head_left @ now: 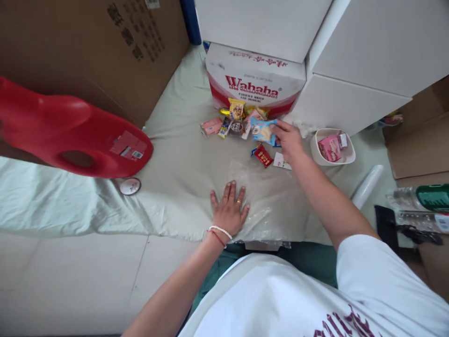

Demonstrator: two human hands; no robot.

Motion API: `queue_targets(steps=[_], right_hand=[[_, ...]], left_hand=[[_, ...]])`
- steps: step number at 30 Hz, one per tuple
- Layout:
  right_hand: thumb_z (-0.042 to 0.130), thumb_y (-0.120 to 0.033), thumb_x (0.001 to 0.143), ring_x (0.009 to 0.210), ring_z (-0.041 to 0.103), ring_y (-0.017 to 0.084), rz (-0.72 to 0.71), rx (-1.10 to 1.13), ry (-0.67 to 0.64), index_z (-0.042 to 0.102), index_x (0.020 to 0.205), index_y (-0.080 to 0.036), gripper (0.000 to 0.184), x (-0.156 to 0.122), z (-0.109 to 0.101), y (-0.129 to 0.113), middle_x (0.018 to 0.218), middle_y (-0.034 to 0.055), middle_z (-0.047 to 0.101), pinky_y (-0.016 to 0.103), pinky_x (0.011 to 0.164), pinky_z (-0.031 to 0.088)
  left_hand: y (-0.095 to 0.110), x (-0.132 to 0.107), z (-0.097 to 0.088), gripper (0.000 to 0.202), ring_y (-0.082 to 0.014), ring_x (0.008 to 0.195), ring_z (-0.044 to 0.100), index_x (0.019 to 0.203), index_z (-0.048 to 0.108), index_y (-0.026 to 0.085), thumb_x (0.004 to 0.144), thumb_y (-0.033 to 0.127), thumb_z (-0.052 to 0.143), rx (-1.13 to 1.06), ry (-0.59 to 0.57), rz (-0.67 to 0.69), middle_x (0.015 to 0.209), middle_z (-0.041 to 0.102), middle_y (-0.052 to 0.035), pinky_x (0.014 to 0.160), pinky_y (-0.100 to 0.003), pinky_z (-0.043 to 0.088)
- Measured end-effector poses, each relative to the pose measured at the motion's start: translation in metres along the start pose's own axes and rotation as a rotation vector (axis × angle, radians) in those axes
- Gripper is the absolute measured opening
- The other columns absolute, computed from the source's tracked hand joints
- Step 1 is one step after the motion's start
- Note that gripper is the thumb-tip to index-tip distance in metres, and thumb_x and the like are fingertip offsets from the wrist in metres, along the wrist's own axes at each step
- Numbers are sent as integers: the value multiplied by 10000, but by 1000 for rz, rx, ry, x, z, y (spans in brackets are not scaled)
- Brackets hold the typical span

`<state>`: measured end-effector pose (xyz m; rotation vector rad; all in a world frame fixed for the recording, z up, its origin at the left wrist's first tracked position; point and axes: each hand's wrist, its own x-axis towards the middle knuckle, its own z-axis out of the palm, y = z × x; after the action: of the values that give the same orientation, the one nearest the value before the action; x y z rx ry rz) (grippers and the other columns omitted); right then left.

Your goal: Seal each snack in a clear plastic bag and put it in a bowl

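My left hand (pixel 229 206) lies flat, fingers spread, on a clear plastic bag (pixel 261 192) spread over the pale green cloth (pixel 175 164). My right hand (pixel 289 139) reaches forward and pinches a light blue snack packet (pixel 262 129) at the edge of a small heap of snack packets (pixel 234 122). A red snack packet (pixel 263 155) and a white packet (pixel 280 161) lie just below that hand. The heap sits against a white and red Wahaha box (pixel 254 79).
A white bowl (pixel 317 154) with pink packets stands right of my right hand. A red plastic object (pixel 66 131) lies at left, a small round lid (pixel 129 186) below it. Cardboard boxes (pixel 105 42) and white boxes (pixel 365 51) line the back. Bottles (pixel 428 199) and a white roll (pixel 368 185) lie at right.
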<state>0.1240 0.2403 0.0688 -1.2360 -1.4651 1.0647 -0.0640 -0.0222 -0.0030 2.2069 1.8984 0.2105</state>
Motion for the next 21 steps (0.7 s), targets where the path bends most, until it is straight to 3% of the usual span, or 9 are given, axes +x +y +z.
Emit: queue_targets(steps=[3,7,9,11,14,16,19,21], right_hand=[[726,-430,929,886,713,183,-104,-100,-49,797,1171,-224,325,-53,-39,-7,991,25,775,326,801,590],[615,-271,1012,1240,686,214,-403,-269,-444,803,1212,-274,274,-140,-59,-4,1362,70,732,395,1060,544],[561,-190,1013,1280,671,220,-455,-353,-658,797,1224,-286,330,-172,-62,8,1453,66,683,414,1071,542],[550,-99,963,1281,664,234,-450,-458,-769,792,1222,-283,399,-192,-65,22,1512,61,637,442,1056,549],[559,-43,900,1211,657,256,-394,-595,-685,779,1222,-234,434,-207,-67,28,1461,84,665,471,1036,547],[597,-128,940,1189,623,286,-342,-678,-546,737,1299,-195,391,-212,-59,23,1400,122,689,499,1040,531],[685,-336,968,1345,502,356,-294,-793,-453,595,1490,-146,562,-217,-35,13,1460,186,625,574,1147,437],[700,-337,964,1434,425,366,-293,-848,-480,549,1536,-160,617,-220,-20,13,1497,186,592,598,1223,343]], left_hand=[[0,1,1,671,-354,1637,227,1662,340,206,1057,487,411,-25,3,-14,1761,187,-167,1250,-784,-11],[0,1,4,722,-339,1632,246,1683,260,150,1061,497,374,-32,10,-28,1745,226,-182,1266,-761,-17],[0,1,6,726,-330,1633,246,1683,251,131,1065,499,349,-16,16,-31,1741,229,-189,1271,-749,-24],[0,1,7,724,-325,1634,243,1681,253,121,1066,495,334,7,22,-37,1741,224,-190,1271,-747,-32],[0,2,8,718,-328,1634,244,1679,265,127,1061,485,335,39,21,-38,1739,229,-190,1271,-748,-32],[0,2,8,715,-328,1632,251,1678,270,129,1058,477,340,54,18,-35,1738,234,-191,1272,-744,-30],[0,2,8,714,-328,1629,258,1674,279,122,1056,475,339,68,20,-40,1736,240,-192,1275,-740,-25],[0,2,8,717,-330,1629,259,1671,286,115,1055,479,339,67,21,-47,1735,246,-195,1277,-738,-16]])
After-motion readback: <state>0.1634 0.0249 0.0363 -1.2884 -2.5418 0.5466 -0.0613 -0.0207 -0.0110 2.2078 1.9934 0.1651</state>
